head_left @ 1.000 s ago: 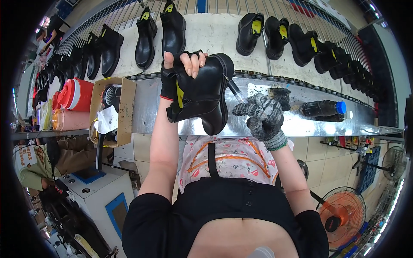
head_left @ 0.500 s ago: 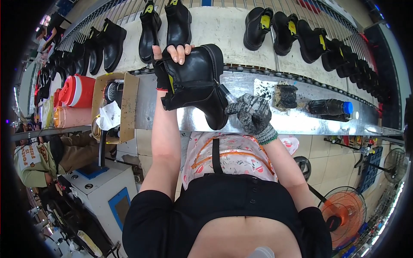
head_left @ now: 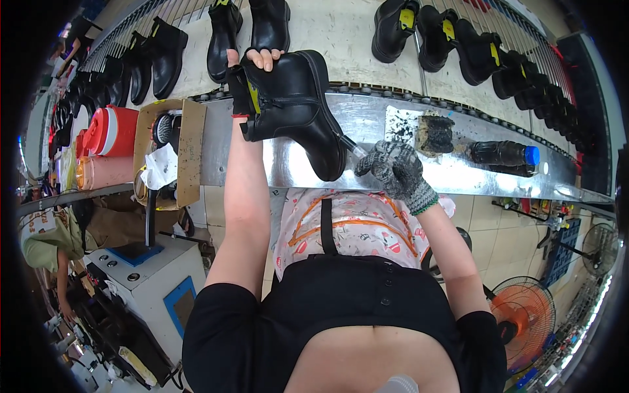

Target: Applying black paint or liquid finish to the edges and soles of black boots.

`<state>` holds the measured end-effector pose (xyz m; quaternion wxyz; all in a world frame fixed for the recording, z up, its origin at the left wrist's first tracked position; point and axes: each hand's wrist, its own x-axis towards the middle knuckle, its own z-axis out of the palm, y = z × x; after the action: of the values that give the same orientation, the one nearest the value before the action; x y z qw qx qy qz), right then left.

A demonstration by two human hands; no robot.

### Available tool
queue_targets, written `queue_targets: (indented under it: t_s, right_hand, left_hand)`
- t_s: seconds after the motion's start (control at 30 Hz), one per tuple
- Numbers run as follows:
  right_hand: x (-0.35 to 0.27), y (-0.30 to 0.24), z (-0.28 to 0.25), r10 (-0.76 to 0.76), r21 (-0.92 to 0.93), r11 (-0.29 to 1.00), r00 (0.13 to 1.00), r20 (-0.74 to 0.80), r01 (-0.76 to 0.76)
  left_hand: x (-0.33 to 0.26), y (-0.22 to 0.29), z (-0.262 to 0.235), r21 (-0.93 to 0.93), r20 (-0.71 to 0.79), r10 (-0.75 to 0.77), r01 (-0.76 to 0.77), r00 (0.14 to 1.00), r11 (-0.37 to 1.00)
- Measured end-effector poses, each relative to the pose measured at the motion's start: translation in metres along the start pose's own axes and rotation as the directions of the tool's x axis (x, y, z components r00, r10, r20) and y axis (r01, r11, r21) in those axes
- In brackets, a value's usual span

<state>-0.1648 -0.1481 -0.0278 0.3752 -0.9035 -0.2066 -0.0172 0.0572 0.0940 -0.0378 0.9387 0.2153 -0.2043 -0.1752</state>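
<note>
A black ankle boot (head_left: 298, 98) with a zip along its side and a yellow lining is held up over the metal bench edge, tilted, toe toward me. My left hand (head_left: 263, 60) grips it at the far side, fingers curled over the leather and thumb apart; part of the hand is hidden by the shaft. In a grey knitted glove, my right hand (head_left: 395, 171) pinches a slim brush-like tool (head_left: 354, 147) with a pale handle and dark tip. That tip meets the boot's edge where upper and sole join. Its exact kind is too small to tell.
Black boots (head_left: 169, 57) line the conveyor (head_left: 334, 39) beyond the bench. A blackened sponge block (head_left: 435, 134) and a dark bottle (head_left: 501, 154) with a blue cap lie rightward. At left stand a cardboard box (head_left: 193, 150) and a red jug (head_left: 118, 134). An orange fan (head_left: 521, 321) is lower right.
The boot and my left hand have shifted slightly up and left in view. My right hand has drawn a little away from the boot, showing more of the tool. The conveyor boots have shifted slightly.
</note>
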Motion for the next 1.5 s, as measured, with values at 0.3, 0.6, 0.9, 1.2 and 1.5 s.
queue_targets:
  t_s: [0.3,0.6,0.9,1.2,1.5]
  right_hand:
    - [-0.023,-0.002,0.003,0.065,-0.056,0.996,0.998,-0.009,-0.065]
    - [-0.033,-0.001,0.010,0.223,0.314,0.928,0.974,-0.045,-0.198]
    - [-0.042,0.030,0.048,0.588,0.917,0.277,0.805,0.074,-0.287]
    - [-0.047,0.019,0.018,0.755,0.829,0.381,0.655,-0.024,-0.410]
    - [-0.059,0.041,0.013,0.575,0.035,0.812,0.787,-0.223,-0.583]
  left_hand:
    - [0.005,0.012,-0.029,0.106,-0.018,-0.008,0.010,1.000,0.994]
    - [0.006,0.018,-0.053,0.242,-0.153,0.087,-0.048,0.984,0.969]
    - [0.006,-0.003,-0.118,0.954,-0.241,0.513,0.104,0.824,0.281]
    - [0.002,-0.005,-0.056,0.972,-0.138,0.427,0.205,0.894,-0.114]
    - [-0.033,0.006,-0.028,0.920,-0.043,0.503,0.231,0.863,-0.317]
